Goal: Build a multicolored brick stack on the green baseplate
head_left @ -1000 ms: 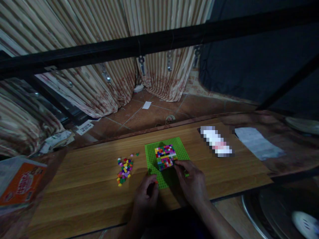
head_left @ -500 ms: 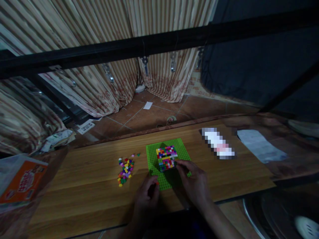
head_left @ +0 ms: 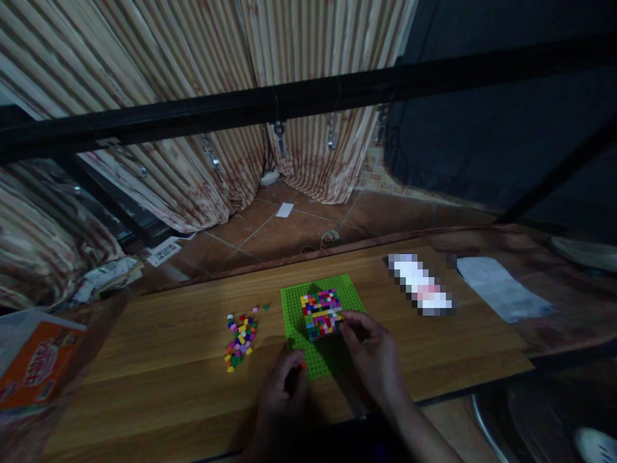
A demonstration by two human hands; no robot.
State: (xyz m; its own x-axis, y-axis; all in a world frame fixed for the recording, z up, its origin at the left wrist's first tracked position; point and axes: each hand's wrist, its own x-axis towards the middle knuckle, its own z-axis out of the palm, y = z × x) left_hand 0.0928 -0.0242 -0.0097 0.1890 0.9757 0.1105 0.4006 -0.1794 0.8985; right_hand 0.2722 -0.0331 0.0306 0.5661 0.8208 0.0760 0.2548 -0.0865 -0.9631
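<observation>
A green studded baseplate (head_left: 294,305) lies on the wooden table (head_left: 168,379). A block of small multicoloured bricks (head_left: 322,312) is built on its middle. My right hand (head_left: 371,357) rests at the block's near right corner, thumb and forefinger pinched against its edge. My left hand (head_left: 284,392) sits curled at the baseplate's near left edge, with a small red brick (head_left: 303,365) at its fingertips. A loose pile of small coloured bricks (head_left: 240,337) lies left of the baseplate.
An orange printed box (head_left: 29,370) sits at the table's left end. A blurred white packet (head_left: 420,290) and a pale paper sheet (head_left: 501,288) lie to the right. A black bar (head_left: 308,96) crosses overhead. Striped curtains (head_left: 193,128) hang beyond.
My hands have barely moved; the view has shifted slightly. My right fingers stay at the block's near corner.
</observation>
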